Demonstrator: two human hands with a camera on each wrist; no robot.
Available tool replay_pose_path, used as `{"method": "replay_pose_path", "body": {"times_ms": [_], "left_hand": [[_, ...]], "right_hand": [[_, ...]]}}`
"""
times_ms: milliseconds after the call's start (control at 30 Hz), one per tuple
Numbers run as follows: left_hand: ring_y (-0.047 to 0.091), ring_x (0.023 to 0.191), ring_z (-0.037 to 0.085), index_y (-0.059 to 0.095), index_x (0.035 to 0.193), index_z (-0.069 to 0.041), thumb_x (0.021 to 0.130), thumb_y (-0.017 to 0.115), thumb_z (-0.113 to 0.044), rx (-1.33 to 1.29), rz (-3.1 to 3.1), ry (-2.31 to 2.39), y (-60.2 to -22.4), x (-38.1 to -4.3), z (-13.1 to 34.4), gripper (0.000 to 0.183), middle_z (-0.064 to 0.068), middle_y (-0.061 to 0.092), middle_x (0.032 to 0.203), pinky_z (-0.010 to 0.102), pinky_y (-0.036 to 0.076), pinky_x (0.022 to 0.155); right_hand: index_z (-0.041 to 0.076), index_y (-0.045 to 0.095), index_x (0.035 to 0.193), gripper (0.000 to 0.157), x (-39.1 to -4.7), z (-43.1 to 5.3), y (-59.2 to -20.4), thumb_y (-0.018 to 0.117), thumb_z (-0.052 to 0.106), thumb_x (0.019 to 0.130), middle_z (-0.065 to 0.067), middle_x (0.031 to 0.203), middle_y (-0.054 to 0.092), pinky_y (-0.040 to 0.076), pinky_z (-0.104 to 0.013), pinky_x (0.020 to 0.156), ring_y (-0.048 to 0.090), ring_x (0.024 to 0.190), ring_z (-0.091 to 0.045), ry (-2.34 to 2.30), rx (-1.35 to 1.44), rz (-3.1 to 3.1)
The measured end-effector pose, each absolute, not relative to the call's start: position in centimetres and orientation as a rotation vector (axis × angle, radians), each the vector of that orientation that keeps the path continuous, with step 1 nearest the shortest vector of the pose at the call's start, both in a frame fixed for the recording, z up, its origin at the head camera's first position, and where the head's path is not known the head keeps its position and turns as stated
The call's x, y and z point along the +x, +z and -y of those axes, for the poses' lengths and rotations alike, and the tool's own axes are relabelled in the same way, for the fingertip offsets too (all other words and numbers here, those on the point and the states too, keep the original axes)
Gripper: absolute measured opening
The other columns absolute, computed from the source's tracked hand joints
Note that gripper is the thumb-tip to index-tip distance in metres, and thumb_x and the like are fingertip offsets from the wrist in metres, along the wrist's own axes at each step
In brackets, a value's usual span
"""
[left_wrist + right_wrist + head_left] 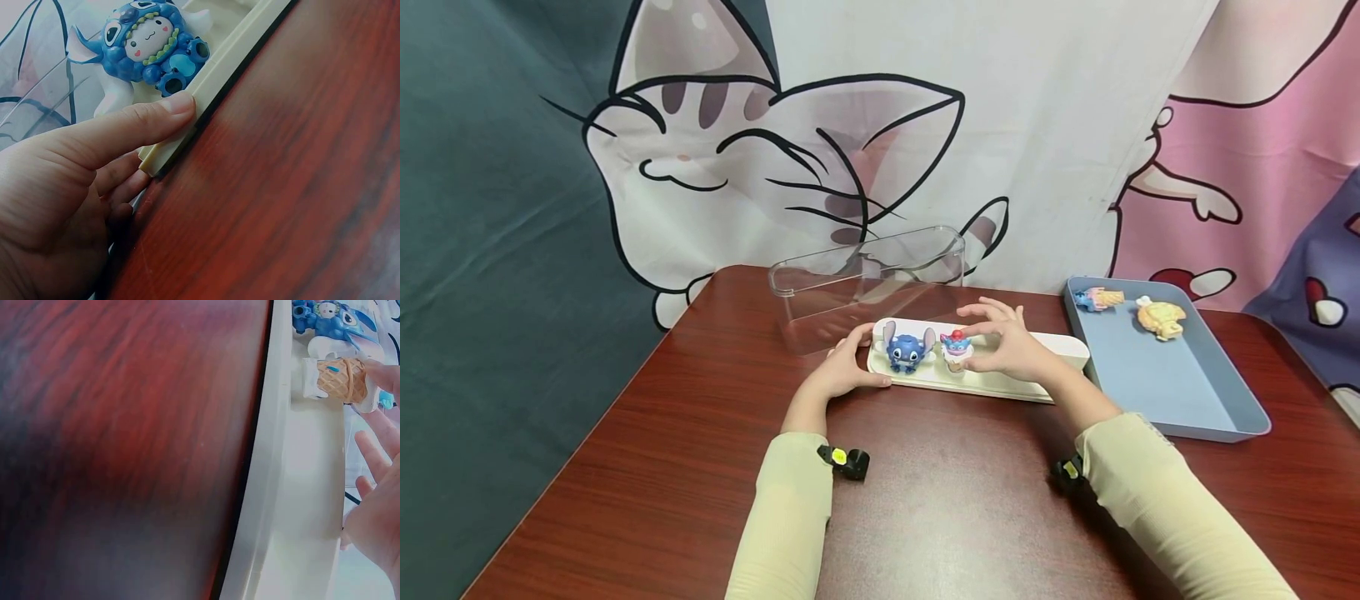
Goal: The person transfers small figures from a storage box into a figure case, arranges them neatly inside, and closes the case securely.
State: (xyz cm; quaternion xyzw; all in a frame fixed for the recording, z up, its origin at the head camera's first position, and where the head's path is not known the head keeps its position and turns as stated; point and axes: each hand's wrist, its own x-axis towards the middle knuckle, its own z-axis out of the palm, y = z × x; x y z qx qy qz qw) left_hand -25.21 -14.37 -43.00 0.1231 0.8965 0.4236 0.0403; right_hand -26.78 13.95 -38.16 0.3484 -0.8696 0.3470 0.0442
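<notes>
A cream stepped display base (1000, 384) lies across the table. My left hand (841, 367) grips its left end, thumb on the front edge (153, 122) and the other fingers around the end. Just inside that end sits a blue figurine (906, 353) with large ears; in the left wrist view it shows a white face inside a blue hood. To its right, my right hand (1011, 348) pinches an ice-cream-cone figurine (957, 348) by its upper part. In the right wrist view the waffle cone (340, 380) stands over the base, its white foot at or near the surface; contact cannot be told.
Behind the base stands a clear plastic cover (827, 312), near the patterned cloth backdrop. At the right, a blue-grey tray (1165, 379) holds another cone figurine (1100, 298) and a yellowish figurine (1161, 318). The tray's left wall is close to the base's right end.
</notes>
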Motion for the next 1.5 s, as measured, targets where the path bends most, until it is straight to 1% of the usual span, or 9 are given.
{"method": "replay_pose_path", "body": {"times_ms": [267, 467, 600, 667, 833, 1000, 1167, 1267, 1500], "left_hand": [[0.03, 0.107, 0.017, 0.027, 0.125, -0.027, 0.053, 0.077, -0.039, 0.368, -2.743, 1.295, -42.9, -25.1, 14.4, 0.088, -0.003, 0.042, 0.116, 0.041, 0.018, 0.09], [0.03, 0.107, 0.017, 0.027, 0.125, -0.028, 0.053, 0.076, -0.04, 0.366, -2.74, 1.293, -42.9, -25.1, 14.5, 0.088, -0.002, 0.042, 0.115, 0.041, 0.018, 0.09], [0.03, 0.107, 0.016, 0.027, 0.125, -0.029, 0.052, 0.076, -0.042, 0.36, -2.742, 1.29, -43.0, -25.1, 14.5, 0.089, -0.003, 0.042, 0.116, 0.041, 0.018, 0.091], [0.03, 0.107, 0.016, 0.027, 0.125, -0.029, 0.051, 0.076, -0.043, 0.355, -2.746, 1.287, -43.0, -25.1, 14.5, 0.09, -0.003, 0.042, 0.115, 0.04, 0.017, 0.091], [0.03, 0.107, 0.016, 0.027, 0.125, -0.029, 0.052, 0.076, -0.042, 0.352, -2.746, 1.281, -43.0, -25.1, 14.5, 0.09, -0.003, 0.042, 0.115, 0.04, 0.018, 0.091], [0.031, 0.106, 0.017, 0.027, 0.126, -0.028, 0.052, 0.076, -0.042, 0.355, -2.742, 1.291, -42.8, -25.1, 14.4, 0.09, -0.003, 0.043, 0.114, 0.04, 0.018, 0.09], [0.031, 0.105, 0.015, 0.028, 0.125, -0.028, 0.052, 0.076, -0.041, 0.364, -2.74, 1.3, -42.9, -25.3, 14.4, 0.089, -0.004, 0.042, 0.114, 0.039, 0.019, 0.09], [0.031, 0.105, 0.015, 0.028, 0.125, -0.029, 0.052, 0.076, -0.041, 0.364, -2.742, 1.296, -43.0, -25.3, 14.4, 0.089, -0.004, 0.042, 0.114, 0.039, 0.019, 0.09], [0.031, 0.105, 0.016, 0.027, 0.125, -0.029, 0.052, 0.076, -0.042, 0.354, -2.745, 1.283, -42.9, -25.2, 14.4, 0.089, -0.003, 0.043, 0.113, 0.04, 0.019, 0.09]], "right_hand": [[0.018, 0.066, 0.088, 0.032, -26.7, -13.8, -38.3, 0.075, 0.028, 0.058, 0.0, 0.123, 0.039, -0.015, -0.056, 0.084, 0.007, 0.123, -0.02, 1.016, 1.074, 2.665], [0.017, 0.066, 0.088, 0.034, -26.6, -14.1, -37.9, 0.074, 0.034, 0.059, 0.001, 0.133, 0.027, -0.02, -0.053, 0.083, -0.006, 0.124, -0.02, 0.957, 1.08, 2.712], [0.017, 0.066, 0.088, 0.036, -26.6, -14.2, -37.6, 0.074, 0.036, 0.058, 0.002, 0.136, 0.022, -0.02, -0.051, 0.084, -0.011, 0.123, -0.018, 0.886, 1.082, 2.735], [0.016, 0.066, 0.09, 0.037, -26.6, -14.1, -37.5, 0.074, 0.035, 0.059, 0.0, 0.136, 0.02, -0.02, -0.051, 0.084, -0.012, 0.123, -0.019, 0.88, 1.102, 2.736], [0.015, 0.065, 0.093, 0.039, -26.6, -13.9, -37.3, 0.073, 0.035, 0.06, -0.002, 0.137, 0.02, -0.019, -0.052, 0.084, -0.012, 0.123, -0.019, 0.862, 1.128, 2.739], [0.017, 0.065, 0.094, 0.04, -26.8, -13.9, -37.3, 0.073, 0.036, 0.06, 0.003, 0.137, 0.018, -0.02, -0.051, 0.085, -0.012, 0.123, -0.017, 0.821, 1.106, 2.757], [0.023, 0.065, 0.092, 0.037, -26.8, -13.9, -37.3, 0.074, 0.036, 0.058, 0.009, 0.136, 0.018, -0.019, -0.05, 0.086, -0.012, 0.123, -0.017, 0.792, 1.086, 2.757], [0.023, 0.065, 0.091, 0.037, -26.9, -13.9, -37.4, 0.073, 0.037, 0.058, 0.008, 0.136, 0.019, -0.018, -0.051, 0.086, -0.012, 0.123, -0.017, 0.788, 1.088, 2.752], [0.021, 0.063, 0.099, 0.045, -26.8, -14.1, -37.4, 0.072, 0.041, 0.059, 0.0, 0.137, 0.019, -0.017, -0.054, 0.085, -0.012, 0.123, -0.02, 0.794, 1.123, 2.746]]}}
